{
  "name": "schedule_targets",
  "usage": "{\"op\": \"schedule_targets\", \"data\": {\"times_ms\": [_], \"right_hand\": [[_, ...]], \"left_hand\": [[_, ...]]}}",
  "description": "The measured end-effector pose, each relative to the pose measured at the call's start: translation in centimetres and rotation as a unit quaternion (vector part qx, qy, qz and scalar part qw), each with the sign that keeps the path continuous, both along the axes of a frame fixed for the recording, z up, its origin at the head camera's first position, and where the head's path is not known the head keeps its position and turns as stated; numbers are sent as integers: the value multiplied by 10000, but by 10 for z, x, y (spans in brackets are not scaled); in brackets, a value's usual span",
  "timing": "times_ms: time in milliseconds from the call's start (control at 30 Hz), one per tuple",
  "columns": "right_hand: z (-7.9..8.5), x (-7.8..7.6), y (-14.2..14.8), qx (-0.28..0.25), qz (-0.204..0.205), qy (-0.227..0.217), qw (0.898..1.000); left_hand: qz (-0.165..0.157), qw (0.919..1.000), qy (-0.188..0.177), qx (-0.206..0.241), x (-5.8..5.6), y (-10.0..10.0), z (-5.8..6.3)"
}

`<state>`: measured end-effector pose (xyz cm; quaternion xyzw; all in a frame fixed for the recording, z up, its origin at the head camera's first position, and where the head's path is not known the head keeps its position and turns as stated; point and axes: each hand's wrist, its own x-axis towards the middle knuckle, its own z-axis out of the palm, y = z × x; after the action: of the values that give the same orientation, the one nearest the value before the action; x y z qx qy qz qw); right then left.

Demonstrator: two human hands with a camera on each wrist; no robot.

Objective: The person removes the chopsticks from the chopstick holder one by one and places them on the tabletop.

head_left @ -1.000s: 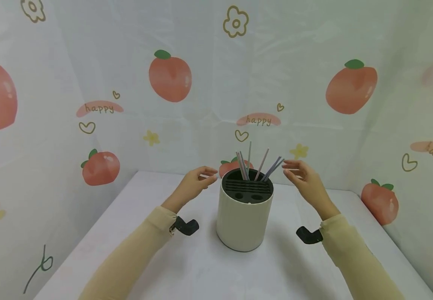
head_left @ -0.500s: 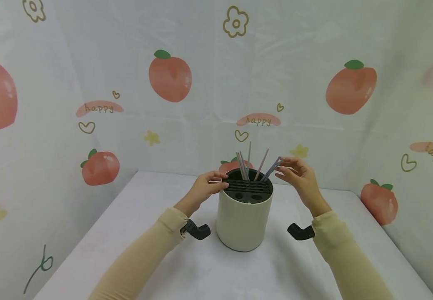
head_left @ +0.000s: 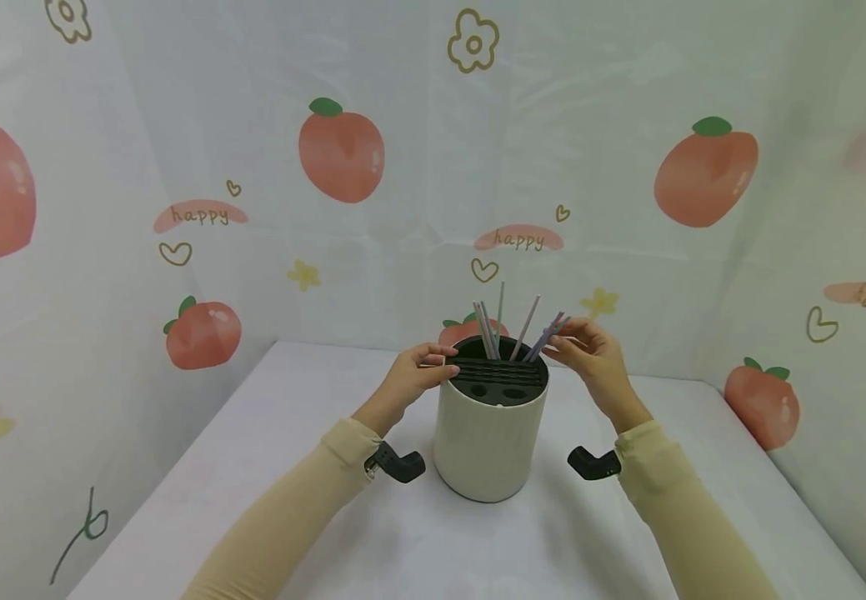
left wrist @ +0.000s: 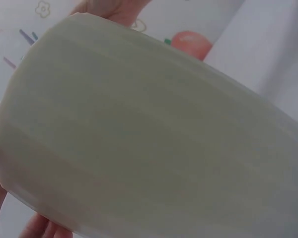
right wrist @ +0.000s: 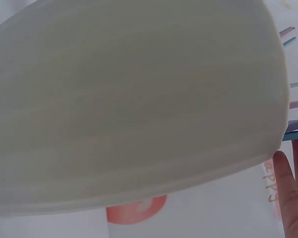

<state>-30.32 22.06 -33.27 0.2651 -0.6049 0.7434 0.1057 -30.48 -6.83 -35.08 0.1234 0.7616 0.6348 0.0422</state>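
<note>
A cream, round utensil holder (head_left: pixel 488 446) stands upright on the white table. Its black top (head_left: pixel 496 392) has slots at the middle, holes at the front and a deep opening at the back. Several thin drinking straws (head_left: pixel 545 340) in pastel colours lean out of that opening. My left hand (head_left: pixel 406 375) holds the holder's left rim, thumb near the slots and fingers towards the back. On the right, my right hand (head_left: pixel 598 367) has its thumb by the rim and its extended fingers (right wrist: pixel 288 193) beside the straws. Whether the right fingertips touch a straw is hard to tell.
The white table (head_left: pixel 305 533) runs back to a pale curtain (head_left: pixel 417 125) printed with peaches, hearts and flowers, which also encloses both sides. A black device (head_left: pixel 400 463) is strapped at the left wrist, another black device (head_left: pixel 593 463) at the right.
Both hands have come inward from either side. The left has reached the holder's rim; the right has closed in on the right rim and straws. Holder and straws stay put.
</note>
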Motion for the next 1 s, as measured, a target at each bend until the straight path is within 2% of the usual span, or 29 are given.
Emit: {"op": "schedule_targets", "data": {"times_ms": [667, 833, 1000], "right_hand": [[3, -2, 1, 247, -122, 22, 9996], [19, 1, 3, 117, -161, 163, 9997], [55, 5, 6, -557, -6, 535, 9970]], "left_hand": [[69, 9999, 20, -77, 4, 0, 2], [114, 9998, 25, -128, 4, 1, 2], [127, 9998, 35, -127, 3, -1, 2]]}}
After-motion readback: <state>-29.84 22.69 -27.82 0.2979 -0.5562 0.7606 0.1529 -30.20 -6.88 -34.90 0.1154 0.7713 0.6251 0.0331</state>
